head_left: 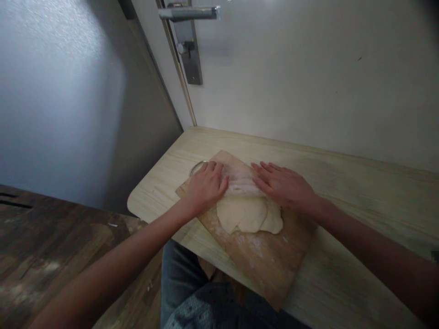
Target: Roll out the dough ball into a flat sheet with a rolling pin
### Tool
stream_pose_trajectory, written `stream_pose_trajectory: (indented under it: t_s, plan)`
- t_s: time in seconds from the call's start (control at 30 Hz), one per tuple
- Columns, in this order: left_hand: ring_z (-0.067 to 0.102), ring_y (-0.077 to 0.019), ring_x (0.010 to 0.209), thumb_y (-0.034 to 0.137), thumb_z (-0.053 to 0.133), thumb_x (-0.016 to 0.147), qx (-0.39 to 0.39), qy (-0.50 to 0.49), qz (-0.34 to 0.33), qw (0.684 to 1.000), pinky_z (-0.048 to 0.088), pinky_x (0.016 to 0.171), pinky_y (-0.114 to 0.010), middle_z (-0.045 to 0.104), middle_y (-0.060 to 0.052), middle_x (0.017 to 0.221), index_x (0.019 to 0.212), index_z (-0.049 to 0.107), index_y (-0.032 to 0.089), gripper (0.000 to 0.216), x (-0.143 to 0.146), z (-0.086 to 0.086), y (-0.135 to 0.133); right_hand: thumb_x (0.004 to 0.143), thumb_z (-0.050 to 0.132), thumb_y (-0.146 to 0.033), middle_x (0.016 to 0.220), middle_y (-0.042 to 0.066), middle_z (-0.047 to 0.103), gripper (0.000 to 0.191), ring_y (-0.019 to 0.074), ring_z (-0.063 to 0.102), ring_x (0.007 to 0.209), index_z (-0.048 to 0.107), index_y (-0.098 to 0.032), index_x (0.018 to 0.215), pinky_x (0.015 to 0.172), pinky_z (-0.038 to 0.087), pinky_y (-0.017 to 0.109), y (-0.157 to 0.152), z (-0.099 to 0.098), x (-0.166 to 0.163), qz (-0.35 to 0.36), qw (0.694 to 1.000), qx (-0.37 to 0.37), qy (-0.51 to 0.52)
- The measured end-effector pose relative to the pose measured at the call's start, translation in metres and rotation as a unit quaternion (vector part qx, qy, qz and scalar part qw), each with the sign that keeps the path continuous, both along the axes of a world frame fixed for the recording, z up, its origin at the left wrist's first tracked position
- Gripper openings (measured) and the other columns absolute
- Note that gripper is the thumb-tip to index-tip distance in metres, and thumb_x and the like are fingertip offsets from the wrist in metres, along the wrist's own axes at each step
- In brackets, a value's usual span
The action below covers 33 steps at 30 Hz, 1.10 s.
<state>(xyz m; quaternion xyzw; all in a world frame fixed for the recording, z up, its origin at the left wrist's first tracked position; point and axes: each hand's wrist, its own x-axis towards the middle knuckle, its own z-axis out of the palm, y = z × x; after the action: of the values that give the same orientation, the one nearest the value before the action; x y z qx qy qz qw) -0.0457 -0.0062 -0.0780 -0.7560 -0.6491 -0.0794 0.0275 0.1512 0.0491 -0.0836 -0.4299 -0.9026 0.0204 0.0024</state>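
Note:
A flattened sheet of pale dough [245, 214] with an uneven front edge lies on a wooden cutting board [264, 265]. Across its far side runs a whitish, floury roller, seemingly a rolling pin [240, 181], blurred and partly covered by my hands. My left hand [207, 183] rests over the roller's left end, fingers stretched forward and thumb pointing inward. Over the right end lies my right hand [283, 183], its fingers extended and slightly apart. Both palms face down, and what lies directly under them is hidden.
The board sits at an angle on a light wooden table [360, 205], overhanging its front edge. A metal ring [197, 167] is at the board's far-left corner. Behind stands a white door [291, 82] with a metal handle [192, 13]. My legs [185, 278] are below the table.

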Motion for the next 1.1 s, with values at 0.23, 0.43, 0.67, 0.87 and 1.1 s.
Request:
stream_pose_trajectory:
  t_s: [0.23,0.43,0.67,0.87,1.1]
  plan:
    - [0.044,-0.0195,0.098,0.035,0.026,0.083,-0.004,-0.047,0.008,0.999,0.035,0.083,-0.032,0.050,-0.011,0.102,0.105,0.042,0.010,0.037,-0.010,-0.004,0.030,0.081,0.014,-0.051,0.129,0.010,0.034,0.058,0.0246,0.030,0.117,0.025,-0.020,0.128,0.090,0.028,0.043,0.019,-0.001,-0.007,-0.046,0.998,-0.027,0.020]
    - [0.050,-0.0193,0.087,0.035,0.022,0.084,0.038,-0.033,0.049,0.998,0.038,0.075,-0.030,0.055,-0.011,0.090,0.094,0.049,0.010,0.038,-0.012,-0.005,0.054,0.082,0.022,-0.039,0.119,0.014,0.046,0.049,0.0228,0.042,0.106,0.036,-0.012,0.120,0.084,0.033,0.036,0.032,-0.002,-0.017,-0.109,0.991,0.030,0.067]
    - [0.053,-0.0192,0.080,0.032,0.021,0.084,0.041,0.001,0.088,0.995,0.039,0.068,-0.029,0.057,-0.011,0.084,0.086,0.052,0.011,0.037,-0.013,-0.005,0.072,0.084,0.022,-0.036,0.095,0.013,0.058,0.041,0.0219,0.053,0.087,0.050,-0.012,0.101,0.070,0.037,0.031,0.039,0.002,-0.026,-0.160,0.979,0.094,0.082]
    - [0.054,-0.0189,0.078,0.031,0.020,0.085,0.034,0.006,0.108,0.994,0.039,0.066,-0.029,0.059,-0.011,0.084,0.084,0.053,0.011,0.039,-0.017,-0.012,0.078,0.084,0.023,-0.035,0.093,0.012,0.059,0.039,0.0206,0.054,0.084,0.052,-0.012,0.096,0.066,0.037,0.029,0.039,0.003,-0.032,-0.157,0.981,0.089,0.069]
    - [0.054,-0.0193,0.077,0.029,0.020,0.084,0.035,0.008,0.126,0.991,0.040,0.064,-0.029,0.059,-0.012,0.083,0.085,0.054,0.011,0.038,-0.017,-0.014,0.070,0.082,0.023,-0.029,0.095,0.010,0.060,0.037,0.0210,0.055,0.083,0.056,-0.016,0.095,0.064,0.039,0.031,0.030,0.006,-0.040,-0.166,0.984,0.061,0.030]
